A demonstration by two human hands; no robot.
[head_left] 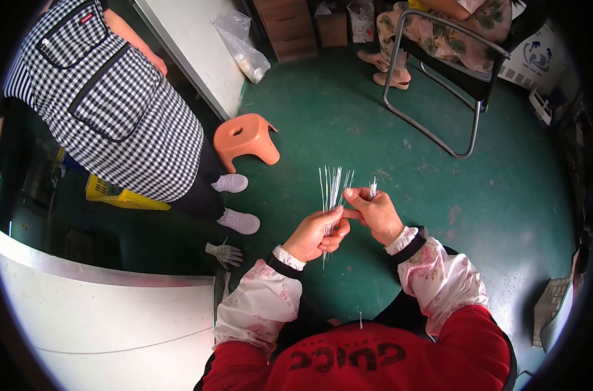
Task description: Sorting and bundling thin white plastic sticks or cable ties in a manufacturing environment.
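Note:
My left hand (312, 236) is closed round a bundle of thin, stiff, silvery-white strands (333, 188) that look like wires. They stand up from my fist and fan out slightly, and a few ends poke out below it. My right hand (376, 215) is beside it, thumb and forefinger pinched at the right side of the bundle, around one or a few strands. A smaller bunch of the same strands (372, 188) sticks up from behind my right fingers, apparently held in that palm. Exactly how many strands the pinch takes is too fine to see.
A person in a checked apron (133, 117) stands at the left, near an orange stool (244, 140) and a yellow crate (130, 199). Someone sits on a metal-framed chair (469, 140) at far right. A glove (225, 253) lies near a white tabletop (114, 313).

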